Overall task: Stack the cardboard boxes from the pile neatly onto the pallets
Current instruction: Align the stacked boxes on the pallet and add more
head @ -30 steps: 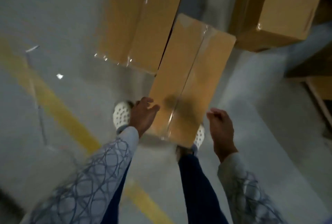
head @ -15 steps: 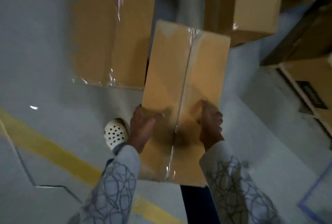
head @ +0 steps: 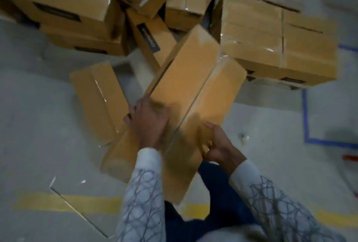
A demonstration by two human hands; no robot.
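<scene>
Held box [head: 193, 79]: long rectangular brown cardboard with a smooth matte face. A glossy clear tape seam [head: 203, 90] runs lengthwise down the middle of the top. The box is off the ground, tilted, with its far end aimed up-right, in front of the person between both hands. Its far end overlaps the gap between the pile [head: 64, 9] and the stacked boxes [head: 261, 34].

Left hand [head: 149, 123]: palm down on the top face near the left long edge, fingers curled over that edge and gripping it. Right hand [head: 219, 144]: on the right long edge nearer the body, thumb lying on top, fingers curled round the side and gripping. The fingertips are hidden under the box.

The pile at upper left is a jumble of similar brown cartons at mixed angles, some with dark printed labels and some with shiny tape. The stacked boxes at upper right are squared up, flat tops flush, taped seams aligned. Whether they sit on a pallet is unclear. One floor box [head: 98, 96] lies flat just left of the held box, its tape glinting.

The floor [head: 38, 125] is grey and rough like concrete, marked with a yellow line [head: 77, 206] and blue tape [head: 304, 115]. The sleeves [head: 143, 193] are white fabric with a grey web pattern. The trousers [head: 219, 203] are dark blue. The picture is motion-blurred.
</scene>
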